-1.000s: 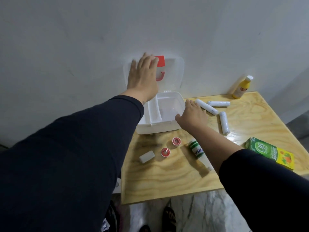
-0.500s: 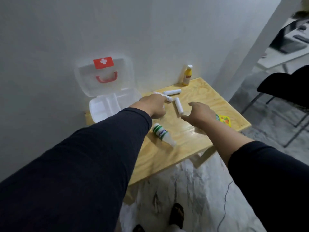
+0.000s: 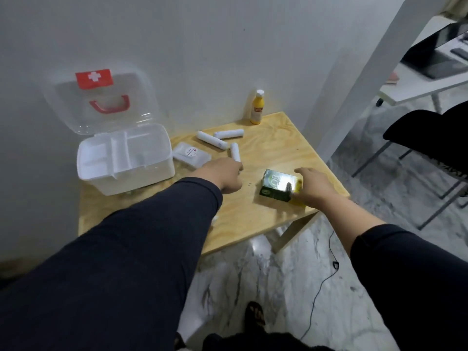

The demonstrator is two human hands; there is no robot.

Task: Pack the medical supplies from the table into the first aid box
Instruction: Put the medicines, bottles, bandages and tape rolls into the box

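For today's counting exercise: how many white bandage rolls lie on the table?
3. One lies farthest back, near the yellow bottle; one lies diagonally just left; one points toward the left hand. Others may hide beneath the arms.

Left hand curled, right hand spread

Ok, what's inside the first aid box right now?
The first aid box stands open; its divided white tray looks empty. Anything beneath the tray is hidden.

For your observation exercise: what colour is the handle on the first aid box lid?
Red, on the clear lid; the handle shows best in the head view.
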